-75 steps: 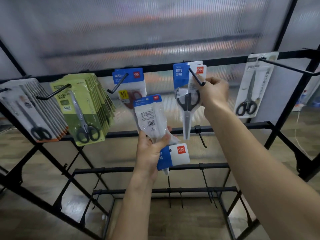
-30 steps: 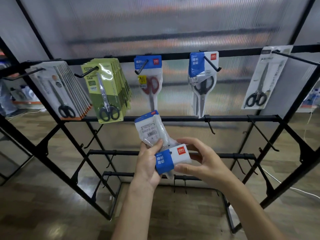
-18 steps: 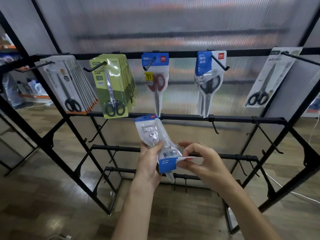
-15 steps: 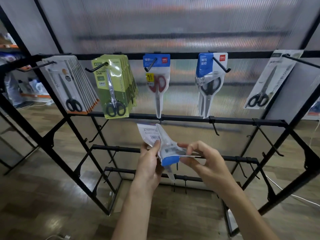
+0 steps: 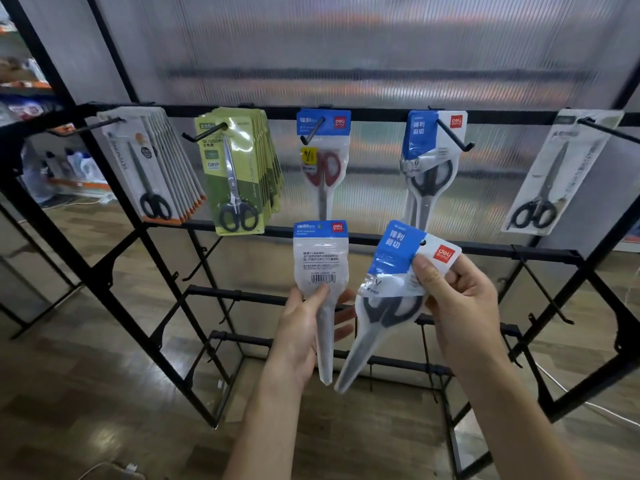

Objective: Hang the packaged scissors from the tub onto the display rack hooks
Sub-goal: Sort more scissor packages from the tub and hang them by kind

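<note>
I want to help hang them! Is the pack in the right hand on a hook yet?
Not yet. The right hand pinches the black-handled scissors pack below the hook, its blue card free.

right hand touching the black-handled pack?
Touching. Head view: right hand pinches the black-handled pack near its header, thumb pressed on the front.

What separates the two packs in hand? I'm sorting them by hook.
The left-hand pack shows its printed back with a barcode; the right-hand pack shows its front, black handles visible. The left-hand pack stands upright, the right-hand pack tilts. Both have blue header cards.
</note>
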{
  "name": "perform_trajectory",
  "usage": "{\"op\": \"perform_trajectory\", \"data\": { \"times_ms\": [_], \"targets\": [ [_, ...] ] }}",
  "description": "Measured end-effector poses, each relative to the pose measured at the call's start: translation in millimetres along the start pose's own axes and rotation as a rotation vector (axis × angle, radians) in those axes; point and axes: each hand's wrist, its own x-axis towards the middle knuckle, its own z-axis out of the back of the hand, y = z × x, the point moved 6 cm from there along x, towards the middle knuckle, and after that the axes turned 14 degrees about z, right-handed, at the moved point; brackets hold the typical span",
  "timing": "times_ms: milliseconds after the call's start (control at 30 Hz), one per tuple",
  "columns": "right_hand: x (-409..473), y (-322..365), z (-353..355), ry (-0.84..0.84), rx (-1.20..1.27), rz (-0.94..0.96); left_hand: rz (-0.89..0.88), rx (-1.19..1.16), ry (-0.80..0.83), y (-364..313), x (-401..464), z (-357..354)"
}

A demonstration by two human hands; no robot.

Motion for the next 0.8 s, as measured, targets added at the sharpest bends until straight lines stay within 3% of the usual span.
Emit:
{"op": "perform_trajectory", "data": {
  "times_ms": [533,800],
  "targets": [
    [34.4,75.6,7.0,-0.152,-0.113,0.270,-0.015,0.086,0.084,1.3,4.7,-27.7],
    [59.7,80.7,6.4,-0.167,-0.122,0.261,-0.031,0.177,0.121,-1.4,8.1,-48.8]
  ]
}}
